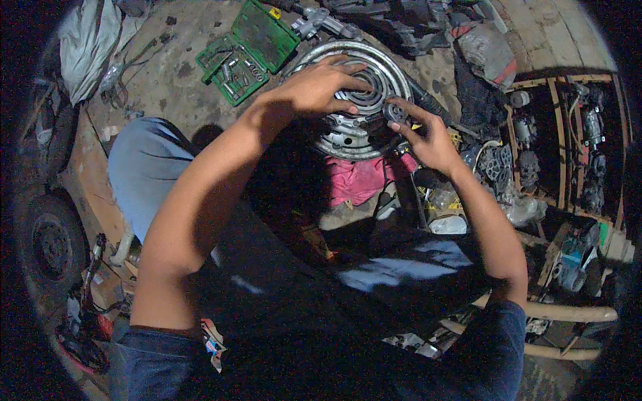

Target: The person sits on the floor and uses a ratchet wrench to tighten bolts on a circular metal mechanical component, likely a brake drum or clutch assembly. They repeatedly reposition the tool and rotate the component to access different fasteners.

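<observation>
A metal wheel rim [402, 67] lies in front of me, with ringed, round metal parts [374, 90] nested in its middle. My left hand [321, 87] rests over these rings from the left, fingers spread and thumb apart, touching their top. At the rim's right side my right hand [431, 137] pinches a small round metal part [396, 113] between thumb and fingers. Its exact kind is hard to make out. Under the rim's near side lies a pink cloth [358, 179].
Beyond my left forearm lies an open green socket case [267, 40] with several sockets. A grey metal tool or part [324, 25] lies behind the rim. Wooden racks [558, 140] with metal parts stand at the right. A tyred wheel [52, 240] is at the far left.
</observation>
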`<state>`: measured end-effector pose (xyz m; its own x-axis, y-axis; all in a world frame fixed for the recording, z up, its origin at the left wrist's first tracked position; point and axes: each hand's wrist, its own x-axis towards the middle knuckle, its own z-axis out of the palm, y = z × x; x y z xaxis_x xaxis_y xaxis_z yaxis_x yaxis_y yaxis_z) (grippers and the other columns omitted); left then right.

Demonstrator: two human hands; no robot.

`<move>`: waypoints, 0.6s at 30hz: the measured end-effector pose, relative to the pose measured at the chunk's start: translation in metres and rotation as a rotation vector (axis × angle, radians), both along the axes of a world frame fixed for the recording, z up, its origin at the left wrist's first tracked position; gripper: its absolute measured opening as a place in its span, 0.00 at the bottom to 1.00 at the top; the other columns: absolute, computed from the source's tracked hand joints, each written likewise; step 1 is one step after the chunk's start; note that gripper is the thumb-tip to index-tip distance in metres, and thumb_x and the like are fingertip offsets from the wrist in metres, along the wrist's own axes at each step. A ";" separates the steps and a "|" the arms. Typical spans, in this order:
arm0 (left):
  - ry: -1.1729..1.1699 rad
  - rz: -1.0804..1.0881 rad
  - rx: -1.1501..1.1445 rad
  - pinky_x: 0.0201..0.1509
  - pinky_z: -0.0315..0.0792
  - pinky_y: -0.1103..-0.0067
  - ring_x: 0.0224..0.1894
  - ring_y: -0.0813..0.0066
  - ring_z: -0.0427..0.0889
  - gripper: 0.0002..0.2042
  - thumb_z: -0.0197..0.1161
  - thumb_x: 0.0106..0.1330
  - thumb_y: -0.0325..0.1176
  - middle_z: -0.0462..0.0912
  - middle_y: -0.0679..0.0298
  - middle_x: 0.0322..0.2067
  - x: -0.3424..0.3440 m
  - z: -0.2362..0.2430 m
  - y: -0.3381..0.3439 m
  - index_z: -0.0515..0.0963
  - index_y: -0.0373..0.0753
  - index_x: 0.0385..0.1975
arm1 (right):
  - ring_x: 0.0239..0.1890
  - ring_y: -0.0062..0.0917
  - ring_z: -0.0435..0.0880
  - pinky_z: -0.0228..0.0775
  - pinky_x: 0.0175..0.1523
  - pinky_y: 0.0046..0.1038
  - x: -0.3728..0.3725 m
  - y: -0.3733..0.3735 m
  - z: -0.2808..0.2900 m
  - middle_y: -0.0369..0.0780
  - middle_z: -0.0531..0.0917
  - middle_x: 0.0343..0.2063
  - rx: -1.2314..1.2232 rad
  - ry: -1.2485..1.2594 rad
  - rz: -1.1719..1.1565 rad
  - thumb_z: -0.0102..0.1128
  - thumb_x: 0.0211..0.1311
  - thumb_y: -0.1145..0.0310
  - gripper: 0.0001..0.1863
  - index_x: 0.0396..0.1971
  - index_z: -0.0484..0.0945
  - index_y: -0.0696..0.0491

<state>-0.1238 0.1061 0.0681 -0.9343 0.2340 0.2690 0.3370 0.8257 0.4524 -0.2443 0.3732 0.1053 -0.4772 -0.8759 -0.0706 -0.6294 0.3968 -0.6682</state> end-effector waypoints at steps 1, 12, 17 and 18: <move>-0.019 -0.003 0.013 0.76 0.56 0.54 0.72 0.41 0.60 0.28 0.69 0.60 0.49 0.64 0.56 0.72 0.000 0.001 0.000 0.77 0.52 0.61 | 0.60 0.33 0.80 0.67 0.66 0.34 0.001 0.000 -0.001 0.48 0.83 0.56 -0.015 0.009 -0.017 0.67 0.65 0.66 0.23 0.59 0.78 0.55; -0.008 -0.018 0.032 0.74 0.59 0.57 0.70 0.43 0.63 0.27 0.69 0.59 0.49 0.63 0.55 0.72 0.000 -0.005 -0.003 0.80 0.49 0.59 | 0.49 0.43 0.86 0.75 0.56 0.39 0.020 -0.024 0.005 0.53 0.86 0.42 0.007 -0.117 -0.276 0.74 0.58 0.58 0.24 0.45 0.81 0.61; -0.019 -0.018 0.021 0.75 0.57 0.57 0.70 0.45 0.64 0.26 0.67 0.62 0.51 0.64 0.54 0.72 0.000 -0.007 -0.004 0.79 0.53 0.60 | 0.49 0.44 0.85 0.74 0.57 0.39 0.017 -0.025 -0.002 0.55 0.85 0.43 0.091 0.012 -0.331 0.75 0.56 0.57 0.29 0.47 0.78 0.64; -0.012 -0.018 0.020 0.75 0.57 0.57 0.70 0.45 0.65 0.26 0.68 0.62 0.51 0.64 0.54 0.72 0.000 -0.007 -0.004 0.79 0.53 0.60 | 0.49 0.43 0.85 0.74 0.57 0.39 0.018 -0.027 0.002 0.55 0.85 0.43 0.117 0.018 -0.339 0.76 0.55 0.57 0.29 0.47 0.77 0.65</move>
